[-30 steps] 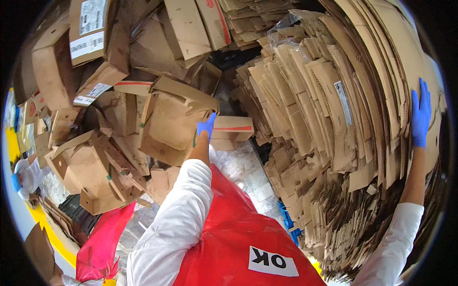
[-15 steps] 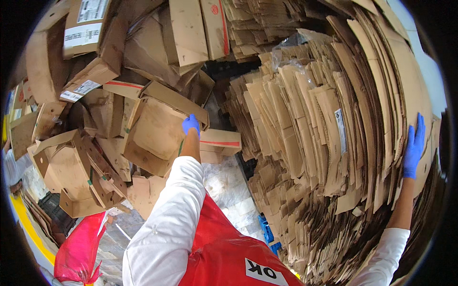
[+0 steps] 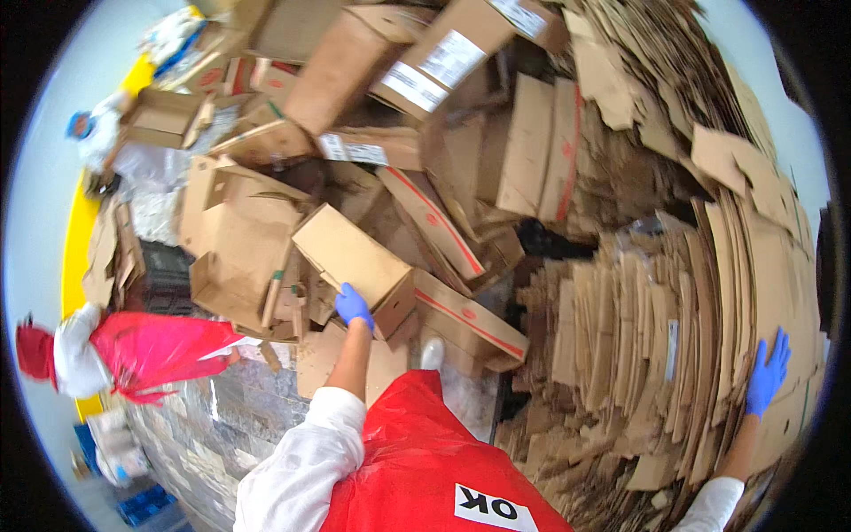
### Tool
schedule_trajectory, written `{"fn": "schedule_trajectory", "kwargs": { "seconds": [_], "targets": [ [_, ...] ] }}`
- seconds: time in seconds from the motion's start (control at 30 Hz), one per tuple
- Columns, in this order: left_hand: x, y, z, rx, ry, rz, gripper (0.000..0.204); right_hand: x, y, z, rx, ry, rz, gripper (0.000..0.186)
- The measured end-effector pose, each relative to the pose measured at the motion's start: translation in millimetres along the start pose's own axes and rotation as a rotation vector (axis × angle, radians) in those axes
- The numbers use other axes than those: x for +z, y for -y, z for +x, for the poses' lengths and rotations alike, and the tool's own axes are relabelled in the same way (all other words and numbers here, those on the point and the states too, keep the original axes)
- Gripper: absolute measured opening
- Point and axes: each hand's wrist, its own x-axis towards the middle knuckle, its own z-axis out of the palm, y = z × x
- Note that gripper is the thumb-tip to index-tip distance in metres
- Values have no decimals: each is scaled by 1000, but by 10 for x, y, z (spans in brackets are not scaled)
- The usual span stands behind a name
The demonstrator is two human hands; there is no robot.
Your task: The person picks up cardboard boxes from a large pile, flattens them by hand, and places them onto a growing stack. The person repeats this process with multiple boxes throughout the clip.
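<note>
A brown cardboard box (image 3: pixel 350 253) lies tilted among other boxes, its plain, pale face turned up. My left hand (image 3: pixel 355 306), in a blue glove, grips this box at its near edge, fingers curled; the fingertips are partly hidden. Far to the right, my right hand (image 3: pixel 768 372), also gloved in blue, rests with fingers stretched out against a tall stack of flattened cardboard (image 3: pixel 784 284). Just left of the held box sits an open cardboard box (image 3: pixel 253 235), and a red-striped carton (image 3: pixel 470 319) lies to its right.
Piled boxes, including a labelled carton (image 3: pixel 443 62), fill the far side. More flattened cardboard (image 3: pixel 612 355) stands in rows at the right. A co-worker in a red apron (image 3: pixel 160 346) is at the left; another person in white (image 3: pixel 102 133) is farther back. Tiled floor (image 3: pixel 213 434) shows near left.
The view has swung toward the left. The box in my left hand has tipped over, from its open side showing to its closed face up. My right hand stays against the stack.
</note>
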Motion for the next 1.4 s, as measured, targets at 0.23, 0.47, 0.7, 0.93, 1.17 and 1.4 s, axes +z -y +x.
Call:
{"fn": "schedule_trajectory", "kwargs": {
  "seconds": [0.23,0.47,0.7,0.93,1.17,1.4],
  "targets": [
    [-1217,-2246,-116,-145,404,-431,49,-301,295,49,113,98,-6,64],
    [-1358,-4537,-1951,283,680,-527,49,-635,411,-109,131,127,61,64],
    [-1734,-6597,-2408,1673,402,-502,35,-844,496,-141,125,168,55,64],
    [-113,-8172,-2403,867,980,-631,75,-556,166,-39,-16,16,23,64],
    [962,-6040,-1820,1094,760,38,44,-1105,330,-192,-198,-43,-10,71],
    [1482,-2136,-365,407,883,574,57,-118,88,70,51,62,-8,61]
  ]
}}
